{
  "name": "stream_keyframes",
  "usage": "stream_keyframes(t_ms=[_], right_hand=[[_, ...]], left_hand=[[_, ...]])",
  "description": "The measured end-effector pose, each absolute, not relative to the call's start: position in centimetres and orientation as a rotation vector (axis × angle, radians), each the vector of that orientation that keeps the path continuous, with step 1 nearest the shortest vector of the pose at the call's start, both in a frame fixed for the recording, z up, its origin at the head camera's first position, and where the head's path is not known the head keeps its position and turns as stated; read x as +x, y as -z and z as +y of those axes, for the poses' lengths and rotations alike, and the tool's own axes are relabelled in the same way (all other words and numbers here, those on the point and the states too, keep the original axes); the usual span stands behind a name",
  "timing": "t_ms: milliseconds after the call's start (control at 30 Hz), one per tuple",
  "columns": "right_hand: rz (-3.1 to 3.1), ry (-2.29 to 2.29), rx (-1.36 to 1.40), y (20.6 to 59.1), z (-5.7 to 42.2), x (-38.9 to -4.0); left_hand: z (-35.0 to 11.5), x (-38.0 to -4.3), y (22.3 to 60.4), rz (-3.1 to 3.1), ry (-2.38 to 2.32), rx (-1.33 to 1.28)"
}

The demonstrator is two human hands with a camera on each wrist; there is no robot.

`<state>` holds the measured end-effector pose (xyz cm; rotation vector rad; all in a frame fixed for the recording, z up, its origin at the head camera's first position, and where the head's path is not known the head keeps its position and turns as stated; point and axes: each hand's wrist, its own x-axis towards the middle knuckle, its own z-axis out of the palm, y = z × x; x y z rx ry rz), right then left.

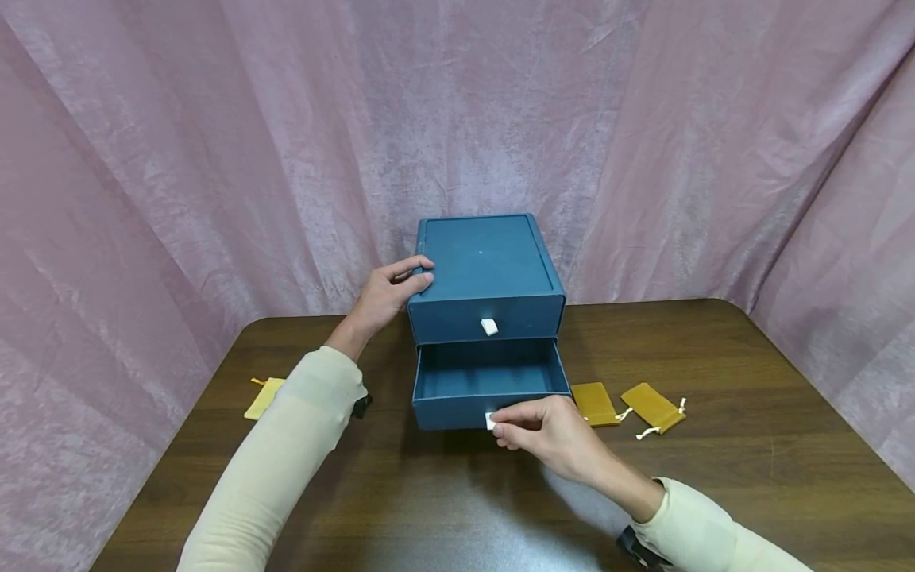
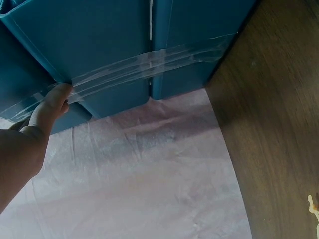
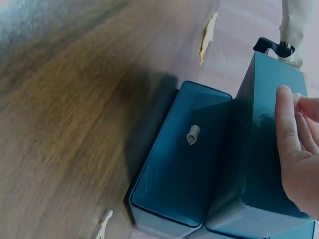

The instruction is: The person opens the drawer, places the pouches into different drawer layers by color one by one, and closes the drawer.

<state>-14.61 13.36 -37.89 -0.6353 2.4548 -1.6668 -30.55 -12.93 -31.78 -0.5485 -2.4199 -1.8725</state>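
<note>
Blue drawer unit [image 1: 482, 254], three tiers high, standing upright on a brown wooden table [image 1: 750, 397] between a person's two hands, its front facing the person. The left hand [image 1: 382, 294] rests against the unit's top left edge, thumb and index finger reaching onto the top with a gap between them. Nearer the person and to the right of it, the right hand [image 1: 554, 433] pinches a small white pull tab [image 1: 489, 421], thumb and fingers together on it. That tab is on the front of the middle drawer [image 1: 446, 413], which juts out toward the person, its interior partly visible; the long axis of its front runs left to right. Above and beyond the right hand, the top drawer sits closed with its own white tab [image 1: 489, 326]. Below the right hand, the closed bottom drawer has a curled tab [image 3: 193, 134]. Clear tape [image 2: 159, 62] crosses the unit's side just beside the left hand. Left of the left forearm lies a pale yellow pouch [image 1: 264, 399], partly covered by the sleeve. To the right of the right hand lie two mustard pouches [image 1: 652, 407] with white cords. Beyond both hands hangs a pink curtain [image 1: 500, 119].
</note>
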Motion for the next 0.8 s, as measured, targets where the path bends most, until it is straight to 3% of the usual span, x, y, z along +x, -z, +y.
stream_keyframes(t_ms=[800], right_hand=[[2.534,1.596,-0.636,38.3,13.2,-12.6]], left_hand=[[-12.9,-30.6,31.7,-2.45,1.859,-0.538]])
